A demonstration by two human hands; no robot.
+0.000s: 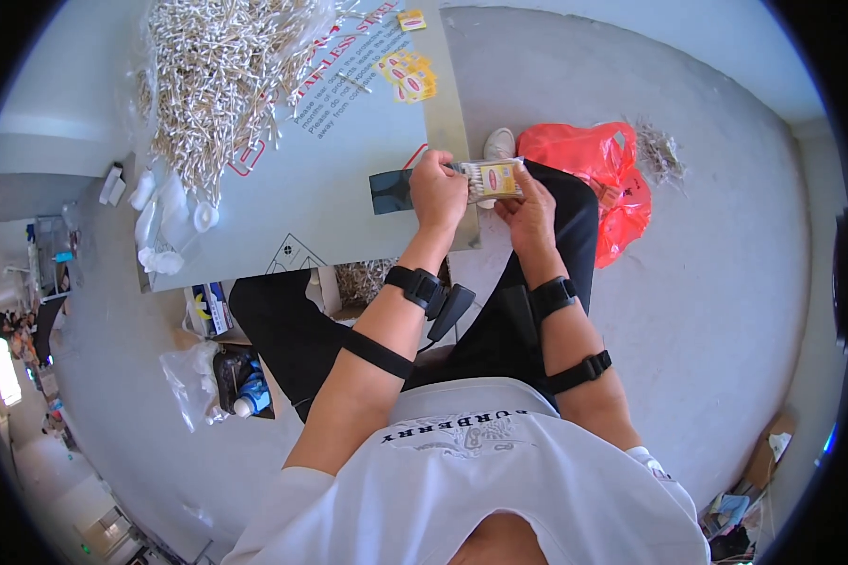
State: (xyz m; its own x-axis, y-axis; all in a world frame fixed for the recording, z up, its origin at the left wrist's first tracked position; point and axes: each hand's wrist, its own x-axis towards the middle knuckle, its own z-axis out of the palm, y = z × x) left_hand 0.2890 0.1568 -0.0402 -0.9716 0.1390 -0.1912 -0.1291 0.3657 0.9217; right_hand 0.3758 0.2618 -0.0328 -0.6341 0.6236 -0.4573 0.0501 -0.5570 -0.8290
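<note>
Between my hands, above the table's right edge, is a small clear pack of cotton swabs (496,179) with a yellow label. My left hand (438,193) is closed at the pack's left end, where white swab tips show. My right hand (530,215) grips the right end, thumb on top and fingers beneath. Beside my left hand a dark rectangular piece (391,191) lies on the table (339,207). Several yellow label cards (410,77) lie farther back, with one more yellow card (412,20) behind them. A large heap of loose cotton swabs (217,85) fills the far left.
Clear plastic and white wads (171,221) sit at the table's left edge. A red plastic bag (584,151) lies on the floor at right, with loose swabs (660,151) beside it. Under the table is a box of swabs (363,281); at left, a box holds a blue bottle (252,394).
</note>
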